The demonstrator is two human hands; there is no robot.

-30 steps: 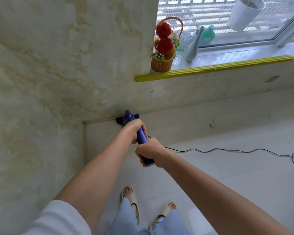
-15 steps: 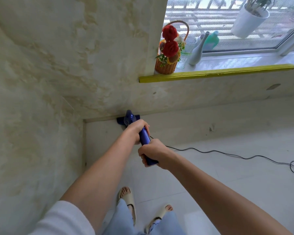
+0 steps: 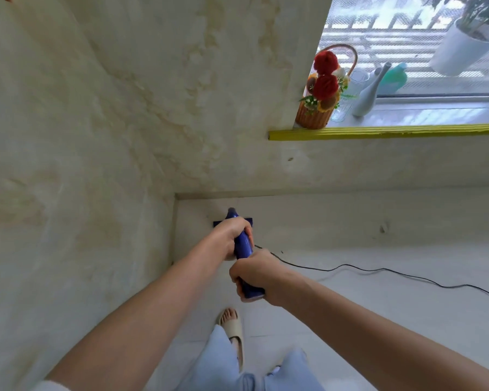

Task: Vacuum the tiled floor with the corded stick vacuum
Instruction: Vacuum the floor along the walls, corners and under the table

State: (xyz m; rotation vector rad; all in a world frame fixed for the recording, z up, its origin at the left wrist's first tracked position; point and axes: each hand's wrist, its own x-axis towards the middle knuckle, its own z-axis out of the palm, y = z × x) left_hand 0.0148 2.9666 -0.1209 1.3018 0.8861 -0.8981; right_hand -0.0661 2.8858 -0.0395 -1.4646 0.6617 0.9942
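- Stick vacuum (image 3: pixel 243 245): blue body, held with both hands in front of the person, pointing down towards the corner where the two marbled walls (image 3: pixel 110 122) meet.
- Floor head (image 3: pixel 247 221): dark blue, on the tiled floor (image 3: pixel 378 306) near that corner, just short of the base of the far wall; mostly hidden behind the upper hand.
- Left hand (image 3: pixel 232 235): higher on the vacuum body, fingers curled round it and clamped tight, thumb side towards the camera.
- Right hand (image 3: pixel 254 273): lower, at the near end of the handle, fingers wrapped round it in a closed grip; the handle's end shows below the fist.
- Cord (image 3: pixel 378 270): thin and black, leaves the vacuum beside the right hand and lies on the floor in a loose wave out to the right edge of view.
- Window sill (image 3: pixel 387 132): yellow front edge, upper right. At its left end stands a wicker basket (image 3: pixel 314 117) with red flowers; just beside it a clear glass (image 3: pixel 347 94), a grey bottle-shaped vase (image 3: pixel 367 94) and a green bottle (image 3: pixel 394 79).
- White plant pot (image 3: pixel 458 50): seen behind the window glass, upper right.
- Person: pale blue trousers (image 3: pixel 223 359); one foot in a beige slipper (image 3: pixel 233 330) stands on the floor below the hands. The other foot is hidden.
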